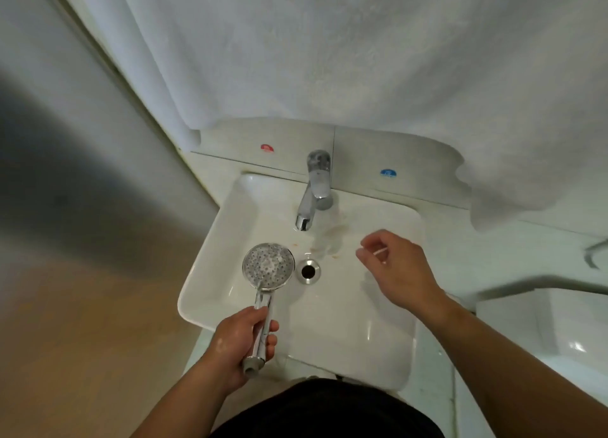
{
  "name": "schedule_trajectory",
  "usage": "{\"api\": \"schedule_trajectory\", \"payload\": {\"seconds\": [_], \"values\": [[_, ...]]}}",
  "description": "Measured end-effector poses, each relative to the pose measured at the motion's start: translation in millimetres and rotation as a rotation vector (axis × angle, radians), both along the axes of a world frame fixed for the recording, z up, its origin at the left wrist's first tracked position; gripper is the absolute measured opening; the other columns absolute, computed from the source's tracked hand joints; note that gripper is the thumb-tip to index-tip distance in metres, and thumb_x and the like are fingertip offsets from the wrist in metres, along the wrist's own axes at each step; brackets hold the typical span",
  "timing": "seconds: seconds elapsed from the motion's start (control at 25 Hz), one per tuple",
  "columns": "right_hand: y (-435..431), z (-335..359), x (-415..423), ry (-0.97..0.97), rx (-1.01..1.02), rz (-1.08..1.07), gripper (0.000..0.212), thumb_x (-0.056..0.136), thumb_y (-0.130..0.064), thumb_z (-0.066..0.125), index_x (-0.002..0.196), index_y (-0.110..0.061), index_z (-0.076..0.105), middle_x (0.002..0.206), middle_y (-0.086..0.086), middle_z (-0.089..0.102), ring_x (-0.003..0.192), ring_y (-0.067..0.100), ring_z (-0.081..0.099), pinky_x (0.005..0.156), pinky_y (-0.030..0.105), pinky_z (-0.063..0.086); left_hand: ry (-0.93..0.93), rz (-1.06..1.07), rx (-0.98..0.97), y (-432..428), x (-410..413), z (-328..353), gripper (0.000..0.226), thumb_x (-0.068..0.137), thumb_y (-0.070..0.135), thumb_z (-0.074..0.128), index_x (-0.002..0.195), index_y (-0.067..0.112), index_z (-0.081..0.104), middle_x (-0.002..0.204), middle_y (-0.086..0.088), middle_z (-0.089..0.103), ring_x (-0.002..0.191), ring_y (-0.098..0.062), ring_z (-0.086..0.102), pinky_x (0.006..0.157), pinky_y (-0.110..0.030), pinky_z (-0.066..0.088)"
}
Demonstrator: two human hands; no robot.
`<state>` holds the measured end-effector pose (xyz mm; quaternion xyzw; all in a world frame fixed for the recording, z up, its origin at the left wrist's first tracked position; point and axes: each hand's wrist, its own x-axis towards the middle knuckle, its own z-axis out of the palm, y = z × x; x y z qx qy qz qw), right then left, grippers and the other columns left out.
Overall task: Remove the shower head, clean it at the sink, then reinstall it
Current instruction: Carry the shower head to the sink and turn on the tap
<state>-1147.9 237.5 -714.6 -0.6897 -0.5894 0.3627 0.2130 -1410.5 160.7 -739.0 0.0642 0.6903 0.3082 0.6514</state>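
Shower head [268, 266] gripped in left hand [241, 342], face-up.

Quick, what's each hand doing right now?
Left hand: grips the shower head by its handle.
Right hand: pinches a thin white stick, possibly a cotton swab.

Your left hand [241, 340] is at the near-left edge of the sink [210, 240], and the shower head [268, 266] reaches beyond it over the basin. The drain [308, 271] lies just right of the head, between your hands. The tap [312, 191] stands beyond both. Your right hand [399, 270] is over the basin's right side, a stick [373, 252] at its fingertips.
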Motion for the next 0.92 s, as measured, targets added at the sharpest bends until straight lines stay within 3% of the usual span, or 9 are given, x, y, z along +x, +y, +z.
{"api": "schedule_trajectory", "payload": {"seconds": [0.16, 0.28, 0.48, 0.68, 0.92], "values": [[38, 23, -47, 0.034, 0.238, -0.061, 0.045, 0.09, -0.04, 0.072, 0.131, -0.03, 0.056, 0.116, -0.013, 0.062, 0.087, 0.0, 0.063, 0.078, 0.024, 0.055, -0.015, -0.136, -0.023, 43, -30, -6, 0.02, 0.1, 0.012, 0.053, 0.105, -0.006, 0.06, 0.076, -0.02, 0.063, 0.048, -0.022, 0.053, 0.043, -0.028, 0.047], [57, 29, -76, -0.078, 0.267, -0.043, 0.065, 0.087, -0.045, 0.074, 0.145, -0.037, 0.045, 0.114, -0.012, 0.058, 0.088, 0.002, 0.059, 0.081, 0.024, 0.052, -0.045, -0.267, -0.051, 72, -58, -14, 0.016, 0.101, 0.011, 0.051, 0.106, -0.002, 0.058, 0.076, -0.019, 0.061, 0.048, -0.021, 0.051, 0.043, -0.027, 0.044], [64, 18, -94, -0.251, 0.369, -0.143, 0.041, 0.09, -0.037, 0.073, 0.129, -0.023, 0.067, 0.098, 0.0, 0.069, 0.081, 0.013, 0.061, 0.081, 0.038, 0.057, -0.083, -0.47, -0.083, 103, -86, -35, 0.019, 0.1, 0.013, 0.052, 0.111, -0.001, 0.058, 0.081, -0.019, 0.061, 0.049, -0.021, 0.052, 0.045, -0.028, 0.044], [65, 20, -95, -0.351, 0.379, -0.129, 0.037, 0.093, -0.034, 0.07, 0.127, -0.02, 0.07, 0.091, 0.004, 0.068, 0.074, 0.012, 0.051, 0.077, 0.028, 0.044, -0.111, -0.565, -0.078, 110, -91, -36, 0.02, 0.1, 0.012, 0.052, 0.112, -0.003, 0.059, 0.082, -0.019, 0.06, 0.05, -0.02, 0.051, 0.049, -0.028, 0.043], [66, 16, -94, -0.332, 0.472, -0.12, 0.035, 0.092, -0.03, 0.072, 0.123, -0.015, 0.071, 0.084, 0.007, 0.068, 0.071, 0.013, 0.05, 0.073, 0.027, 0.043, -0.096, -0.55, -0.084, 107, -93, -34, 0.02, 0.1, 0.012, 0.052, 0.112, -0.003, 0.06, 0.083, -0.019, 0.061, 0.049, -0.02, 0.052, 0.047, -0.028, 0.043]]}}
